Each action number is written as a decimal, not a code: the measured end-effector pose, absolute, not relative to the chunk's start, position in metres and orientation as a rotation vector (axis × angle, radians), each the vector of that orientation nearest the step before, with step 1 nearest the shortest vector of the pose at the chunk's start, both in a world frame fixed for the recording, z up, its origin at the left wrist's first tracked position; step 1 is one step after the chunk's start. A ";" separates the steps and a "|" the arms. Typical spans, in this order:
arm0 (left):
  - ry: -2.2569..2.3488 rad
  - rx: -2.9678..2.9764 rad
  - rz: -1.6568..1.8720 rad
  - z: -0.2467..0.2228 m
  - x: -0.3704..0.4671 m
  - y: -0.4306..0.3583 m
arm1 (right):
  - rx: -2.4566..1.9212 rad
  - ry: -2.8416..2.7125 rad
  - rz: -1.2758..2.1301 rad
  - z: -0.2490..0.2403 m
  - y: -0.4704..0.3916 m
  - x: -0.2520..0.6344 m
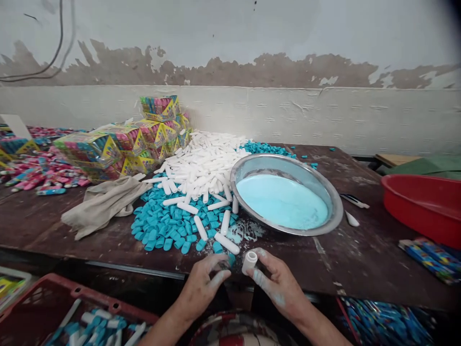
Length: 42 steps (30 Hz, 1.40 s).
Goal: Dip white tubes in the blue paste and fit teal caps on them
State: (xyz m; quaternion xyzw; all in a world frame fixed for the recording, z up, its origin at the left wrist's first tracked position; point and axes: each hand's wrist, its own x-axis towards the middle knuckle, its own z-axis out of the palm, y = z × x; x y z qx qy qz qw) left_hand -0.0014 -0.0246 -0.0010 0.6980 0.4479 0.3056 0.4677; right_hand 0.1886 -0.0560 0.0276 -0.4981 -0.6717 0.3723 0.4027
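Note:
Near the table's front edge, my right hand (276, 283) pinches a short white plastic tube (249, 262) with its open, narrower neck turned up. Facing it, my left hand (205, 283) has thumb and fingers closed around a small blue cap (231, 260), partly hidden by the fingertips. Pale blue powder coats the fingers of both hands. Just beyond them lie loose white tubes (226, 243) and a spread of blue caps (162, 230). A wide metal basin (333, 206) holding light blue powder (283, 202) stands past my right hand.
Heaped white tubes (201, 163) reach back toward the wall, beside stacked packed boxes (137, 139) and a beige cloth (104, 206). At right are a red tub (418, 206), a white scoop-like piece (352, 219) and colourful packets (432, 257). A red crate (32, 307) sits lower left.

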 end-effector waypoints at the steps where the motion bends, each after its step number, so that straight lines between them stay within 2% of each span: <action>1: 1.141 1.742 0.764 -0.002 -0.003 -0.021 | -1.276 -1.728 0.884 0.028 -0.055 0.194; 5: 1.199 1.843 0.787 -0.009 -0.006 -0.011 | -1.326 -1.807 0.693 0.027 -0.055 0.217; 9: 1.218 2.014 0.958 -0.019 -0.005 -0.002 | -1.418 -1.788 0.494 0.033 -0.060 0.242; 13: 1.313 2.158 0.981 -0.021 -0.005 0.013 | -1.489 -1.894 0.484 0.034 -0.055 0.254; 16: 1.421 2.180 0.931 -0.016 -0.007 0.021 | -1.624 -2.065 0.442 0.022 -0.039 0.246; 21: 1.432 2.152 0.991 -0.019 -0.016 0.020 | -2.066 -2.294 0.140 0.012 -0.009 0.216; 24: 1.413 2.126 1.042 -0.026 -0.022 0.017 | -1.975 -2.369 -0.042 0.019 0.000 0.194; 27: 1.402 2.100 1.080 -0.028 -0.025 0.018 | -1.874 -2.436 0.032 0.025 0.011 0.169; 33: 1.347 2.125 1.109 -0.014 -0.018 0.033 | -2.150 -2.253 0.368 0.022 0.055 0.137; 42: 1.249 2.059 1.161 -0.011 -0.013 0.041 | -2.188 -2.156 0.439 0.012 0.075 0.138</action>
